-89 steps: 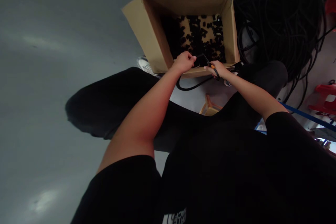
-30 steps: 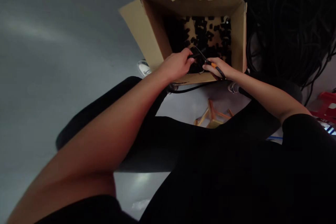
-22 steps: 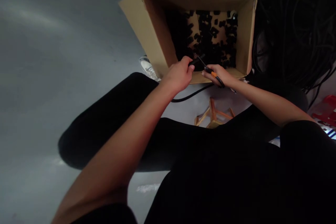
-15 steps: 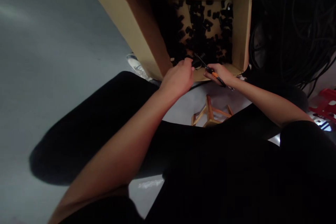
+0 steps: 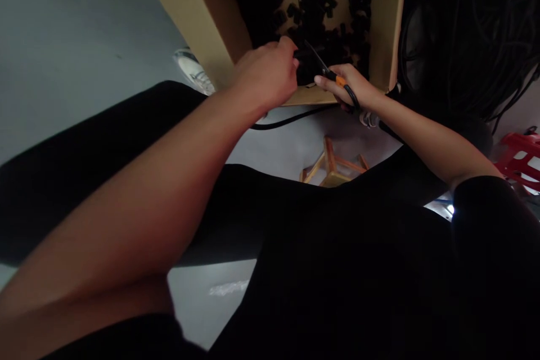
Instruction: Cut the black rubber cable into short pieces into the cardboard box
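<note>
My right hand (image 5: 355, 83) is closed round a pair of scissors (image 5: 341, 82) with orange and black handles. Their blades point up and left over the near side of a cardboard box (image 5: 388, 22). Close to the blade tips, my left hand (image 5: 270, 72) is closed on a black cable (image 5: 295, 118), which loops out below the hand and runs right. A dark end pokes from its fingers toward the blades; its shape is hard to make out. Many small black pieces (image 5: 328, 4) lie scattered on the bottom of the box, heaped darkly at its left.
A large tangle of black cables (image 5: 485, 28) lies right of the box. Below my hands a small wooden stool (image 5: 330, 160) shows between my legs. A red plastic stool (image 5: 518, 157) stands at the right edge. A shoe (image 5: 194, 70) is left of the box.
The view has shifted, so the box sits higher in it. My left hand has drawn a little away from the scissors, and more of the black cable shows below it. The scissors stay in my right hand.
</note>
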The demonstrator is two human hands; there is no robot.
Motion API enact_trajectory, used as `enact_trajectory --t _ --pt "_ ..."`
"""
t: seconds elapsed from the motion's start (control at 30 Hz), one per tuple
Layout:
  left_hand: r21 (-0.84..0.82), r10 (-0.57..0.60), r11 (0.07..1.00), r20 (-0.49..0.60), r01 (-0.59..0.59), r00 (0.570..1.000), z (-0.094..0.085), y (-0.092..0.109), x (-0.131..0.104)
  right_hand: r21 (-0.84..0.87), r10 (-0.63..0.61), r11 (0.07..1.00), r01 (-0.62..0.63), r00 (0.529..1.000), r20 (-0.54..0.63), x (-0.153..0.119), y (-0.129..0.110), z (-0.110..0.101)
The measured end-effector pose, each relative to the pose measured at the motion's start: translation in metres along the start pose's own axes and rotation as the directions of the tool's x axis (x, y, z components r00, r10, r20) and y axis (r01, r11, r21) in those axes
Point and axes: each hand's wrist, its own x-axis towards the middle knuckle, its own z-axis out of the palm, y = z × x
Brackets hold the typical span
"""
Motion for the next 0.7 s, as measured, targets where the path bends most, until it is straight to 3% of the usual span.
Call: enact_trajectory --t 0.13,0.3,0.43,0.57,0.7 --pt "-0.04 0.066 0.997 -0.013 -0.066 0.998 -0.001 -0.002 -0.001 0.003 0.027 1.0 -0.027 1.0 -0.011 -0.013 -0.004 -0.005" --pt "-0.05 0.127 0.991 0.026 -0.126 0.992 -0.006 0.003 -0.013 -0.021 0.09 0.996 -0.088 0.994 0.066 -0.04 -0.021 -0.018" --pt "-0.067 0.171 0.984 0.074 -0.166 0.983 -0.013 0.002 -0.022 -0.086 0.04 0.996 -0.034 0.997 0.061 -0.036 -0.03 -0.022" --pt "-0.054 0.126 0.991 0.041 -0.124 0.991 -0.019 -0.003 -0.019 -0.185 0.018 0.983 -0.008 0.998 0.054 -0.021 -0.036 -0.022" --pt "-0.137 -0.015 0.991 -0.015 0.013 1.0 -0.018 -0.004 -0.007 -0.193 0.052 0.98 -0.041 0.997 0.054 -0.014 -0.032 -0.019"
